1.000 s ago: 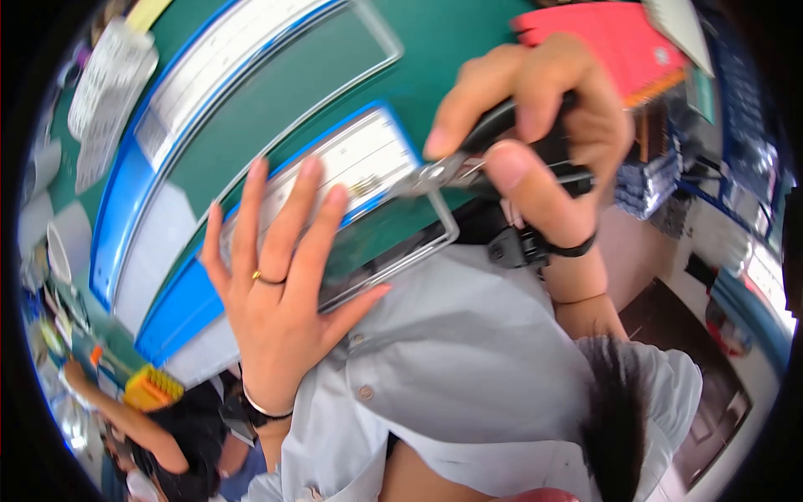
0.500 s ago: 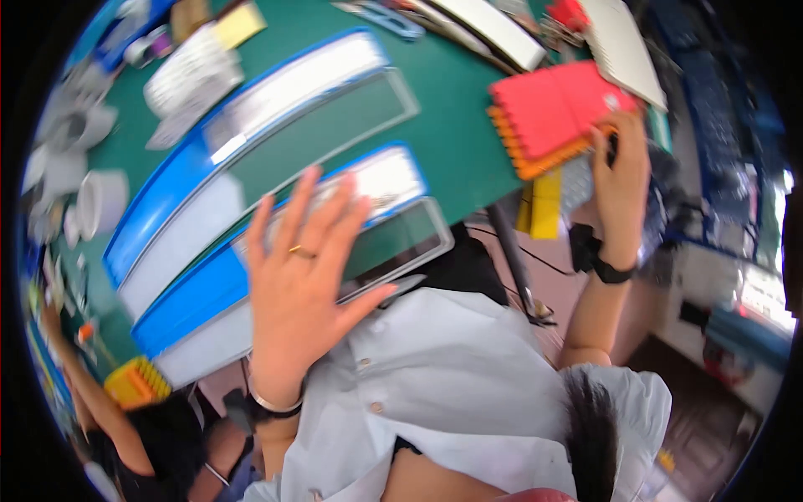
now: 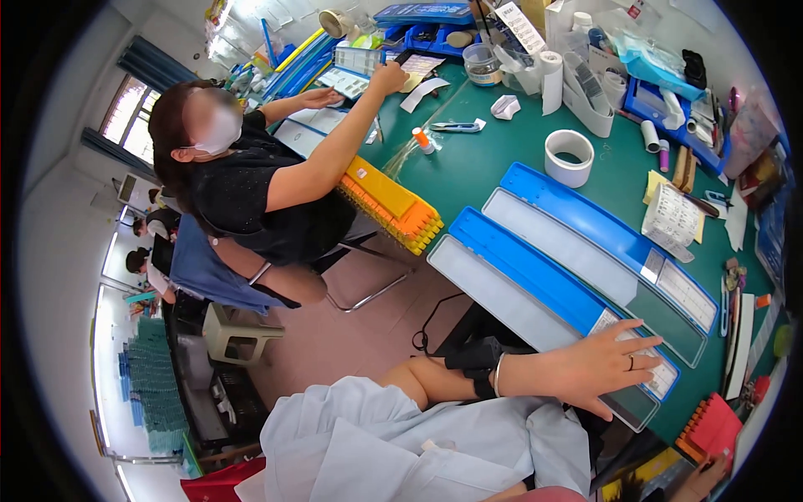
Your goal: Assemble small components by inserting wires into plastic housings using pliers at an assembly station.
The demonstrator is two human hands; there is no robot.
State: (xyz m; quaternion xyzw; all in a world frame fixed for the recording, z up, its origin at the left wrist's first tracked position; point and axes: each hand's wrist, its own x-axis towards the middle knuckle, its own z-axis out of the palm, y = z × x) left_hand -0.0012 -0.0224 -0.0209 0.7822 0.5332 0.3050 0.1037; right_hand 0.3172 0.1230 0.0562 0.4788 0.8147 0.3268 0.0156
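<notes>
Two long blue plastic cases with clear, pale lids opened out lie side by side on the green table. On the near case [image 3: 529,269], my left hand [image 3: 598,368] rests palm down with fingers spread, over the white printed label at its right end. The far case [image 3: 577,219] lies just beyond, its printed label uncovered. At the lower right rim, my right hand [image 3: 705,478] is at the edge of a red piece [image 3: 716,428] stacked on orange notched strips. Its fingers are small and partly cut off, so their grip is unclear.
A co-worker [image 3: 251,159] sits at the left, hands on a small clear-lidded box. Orange and yellow strips [image 3: 393,201] jut over the table edge beside them. A white tape roll [image 3: 569,157], a glue bottle [image 3: 423,140], a cutter [image 3: 456,127] and a crumpled label sheet [image 3: 672,216] lie around.
My view has swung left, bringing the co-worker and the table's left side into sight. My left hand stays on the near case's label end; my right hand remains by the red piece.
</notes>
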